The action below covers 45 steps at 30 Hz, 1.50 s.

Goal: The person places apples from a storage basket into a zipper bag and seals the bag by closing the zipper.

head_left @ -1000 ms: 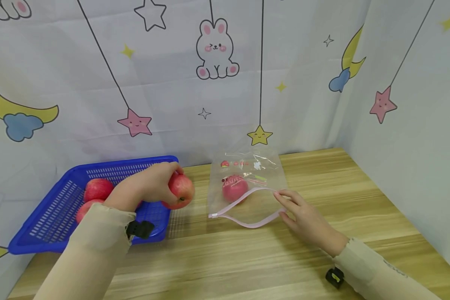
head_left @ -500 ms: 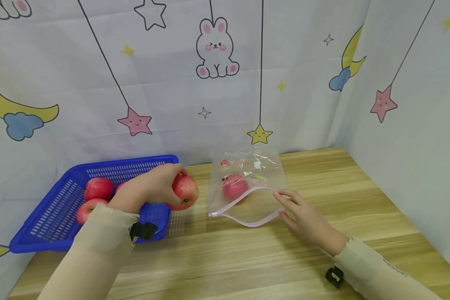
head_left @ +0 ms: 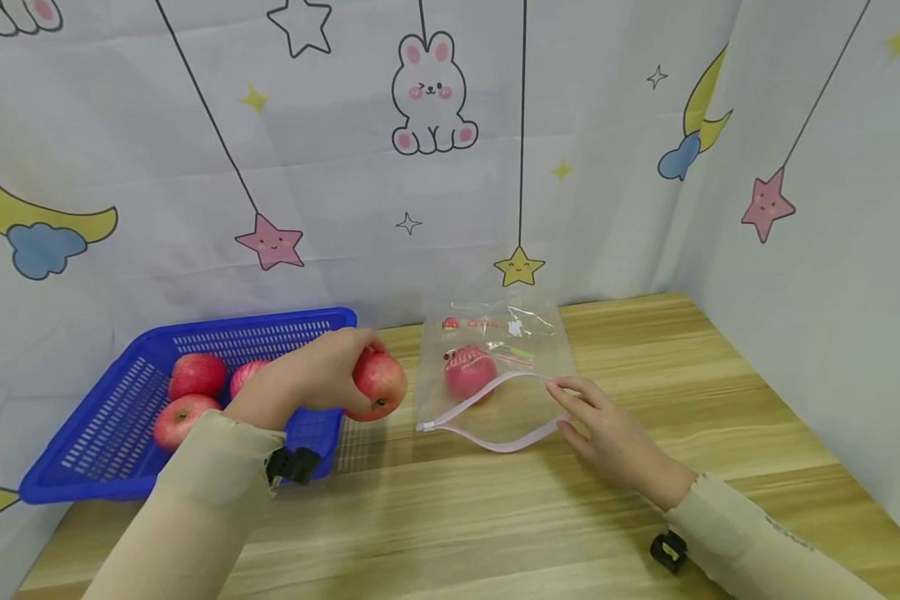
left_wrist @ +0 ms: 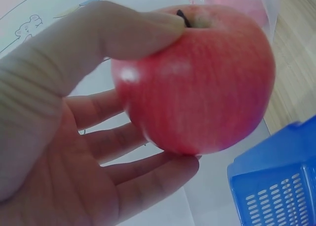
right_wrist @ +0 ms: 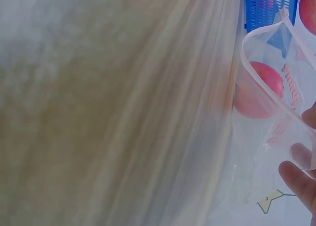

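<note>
In the head view my left hand (head_left: 337,367) grips a red apple (head_left: 379,385) just past the right rim of a blue plastic basket (head_left: 157,342). The left wrist view has the thumb across the top of the apple (left_wrist: 202,87) near its stem, fingers beneath. Farther right lies a clear slider zip bag (head_left: 547,350) with a pink-edged mouth spread wide. One apple (head_left: 470,375) is inside it. My right hand (head_left: 615,433) holds the right end of that mouth between thumb and fingers; in the right wrist view one fingertip (right_wrist: 300,153) shows through the plastic.
Several apples, among them a red apple (head_left: 197,377), sit in the basket at the left. The wooden table (head_left: 435,525) meets a patterned cloth backdrop (head_left: 345,150) behind and at the right. A sleeve (right_wrist: 108,107) covers most of the right wrist view.
My left hand has moved slightly to the right with the apple, away from the basket and toward the bag. The right hand and the bag look unchanged.
</note>
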Available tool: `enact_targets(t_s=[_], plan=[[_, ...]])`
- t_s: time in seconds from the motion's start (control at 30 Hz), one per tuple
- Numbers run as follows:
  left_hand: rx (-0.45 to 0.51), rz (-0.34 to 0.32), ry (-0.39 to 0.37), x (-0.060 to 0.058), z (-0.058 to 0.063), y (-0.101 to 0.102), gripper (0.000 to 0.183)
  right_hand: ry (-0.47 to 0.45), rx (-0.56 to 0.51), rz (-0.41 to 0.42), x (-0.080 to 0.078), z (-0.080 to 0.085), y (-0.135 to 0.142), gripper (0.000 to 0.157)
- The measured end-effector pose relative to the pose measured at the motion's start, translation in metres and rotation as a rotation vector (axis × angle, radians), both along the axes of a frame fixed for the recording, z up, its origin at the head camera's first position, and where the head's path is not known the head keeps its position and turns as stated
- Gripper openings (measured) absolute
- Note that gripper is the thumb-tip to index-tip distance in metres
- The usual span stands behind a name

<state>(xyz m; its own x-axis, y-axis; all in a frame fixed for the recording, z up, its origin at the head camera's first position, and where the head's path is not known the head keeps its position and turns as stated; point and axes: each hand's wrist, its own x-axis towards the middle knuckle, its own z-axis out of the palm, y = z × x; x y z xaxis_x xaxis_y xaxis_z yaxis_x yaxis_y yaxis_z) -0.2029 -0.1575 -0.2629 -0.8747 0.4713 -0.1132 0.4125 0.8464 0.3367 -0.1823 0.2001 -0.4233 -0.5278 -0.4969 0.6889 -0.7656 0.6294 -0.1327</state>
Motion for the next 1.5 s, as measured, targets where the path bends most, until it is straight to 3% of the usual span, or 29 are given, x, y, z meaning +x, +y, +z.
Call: enact_targets(t_s=[0.4,0.67,0.9,1.1,1.27,1.5], plan=[[0.039,-0.026,0.015,0.001,-0.007,0.005,0.055,0.006,0.005,-0.001,-0.001,0.001,0.0,0.043],[0.058,-0.042,0.03,0.003,-0.009,0.011,0.053,0.012,0.001,-0.002,0.0,0.003,-0.001,0.045],[0.081,-0.074,0.047,0.003,-0.013,0.016,0.052,0.027,-0.002,0.006,0.0,0.003,-0.001,0.056],[0.076,-0.096,0.057,0.002,-0.016,0.021,0.054,-0.009,0.01,-0.017,0.001,0.004,0.0,0.053],[0.073,-0.089,0.053,0.003,-0.018,0.024,0.057,0.026,0.0,-0.009,0.001,0.003,-0.001,0.057],[0.065,-0.07,0.054,0.005,-0.021,0.028,0.062,0.002,0.008,-0.008,0.001,0.003,0.0,0.047]])
